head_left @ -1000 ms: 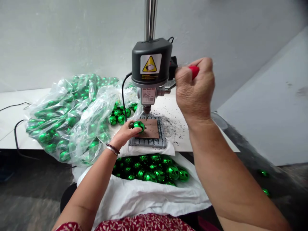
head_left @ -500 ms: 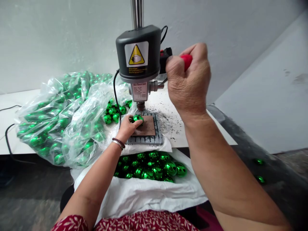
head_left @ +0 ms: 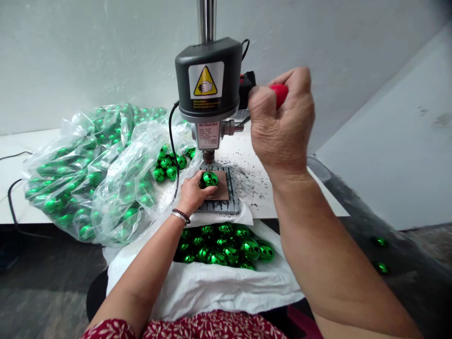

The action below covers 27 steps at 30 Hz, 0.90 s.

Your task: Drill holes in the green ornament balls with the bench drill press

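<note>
My left hand (head_left: 193, 192) is closed round a shiny green ball ornament (head_left: 209, 179) on a brown board (head_left: 222, 188). The board lies on the ridged grey base (head_left: 231, 197) of a small bench drill (head_left: 208, 80). Directly above the ball is the drill's chuck (head_left: 208, 157) with a thin bit; whether the bit touches the ball I cannot tell. My right hand (head_left: 284, 122) is raised in a fist round the red-knobbed feed lever (head_left: 280, 95) at the drill's right side.
Clear plastic bags (head_left: 77, 174) full of green balls cover the table's left. Several loose balls (head_left: 169, 165) lie beside the drill. A white cloth (head_left: 229, 287) on my lap holds more. Dark shavings (head_left: 247, 176) litter the white table (head_left: 325, 202). Two balls (head_left: 380, 254) are on the floor at right.
My left hand and the green ball have shifted slightly right and nearer me on the board, and more of the ball shows. My right hand stays on the lever; the view has shifted a little.
</note>
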Tool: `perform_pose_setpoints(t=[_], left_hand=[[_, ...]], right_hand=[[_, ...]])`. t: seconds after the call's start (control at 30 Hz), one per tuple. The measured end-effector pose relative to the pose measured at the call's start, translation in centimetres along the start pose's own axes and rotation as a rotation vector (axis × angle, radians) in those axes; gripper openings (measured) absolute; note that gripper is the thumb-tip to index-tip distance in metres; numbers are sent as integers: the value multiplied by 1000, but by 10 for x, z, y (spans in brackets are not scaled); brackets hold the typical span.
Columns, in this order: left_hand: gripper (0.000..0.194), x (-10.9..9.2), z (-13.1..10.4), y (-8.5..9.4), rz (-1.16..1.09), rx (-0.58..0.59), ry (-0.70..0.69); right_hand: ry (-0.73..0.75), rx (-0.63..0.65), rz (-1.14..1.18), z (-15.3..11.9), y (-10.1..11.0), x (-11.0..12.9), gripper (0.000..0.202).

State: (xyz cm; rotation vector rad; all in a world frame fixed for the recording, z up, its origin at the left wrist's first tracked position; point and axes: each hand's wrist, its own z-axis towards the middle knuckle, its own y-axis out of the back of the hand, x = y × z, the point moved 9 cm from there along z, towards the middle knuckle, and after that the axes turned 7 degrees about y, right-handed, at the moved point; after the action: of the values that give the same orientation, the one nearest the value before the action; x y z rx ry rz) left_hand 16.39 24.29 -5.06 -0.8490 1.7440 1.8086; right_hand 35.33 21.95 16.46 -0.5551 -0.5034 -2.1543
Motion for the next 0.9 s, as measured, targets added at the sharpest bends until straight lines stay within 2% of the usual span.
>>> perform_pose_setpoints(t=[0.3,0.53,0.73,0.9], left_hand=[[53,2,-3,-3,74,-38,-1],[56,5,-3,-6,68,-47,-6],[53,5,-5,-6,94,-56,-9],[55,3,-6,-7,142,-45,-14]], right_hand=[[70,-29,-36,-15,8,2,18],[117,-116,-67,-31,17,3,14],[128,-86,-79,-41,16,3,12],[131,-120,-137,-49,19,5,13]])
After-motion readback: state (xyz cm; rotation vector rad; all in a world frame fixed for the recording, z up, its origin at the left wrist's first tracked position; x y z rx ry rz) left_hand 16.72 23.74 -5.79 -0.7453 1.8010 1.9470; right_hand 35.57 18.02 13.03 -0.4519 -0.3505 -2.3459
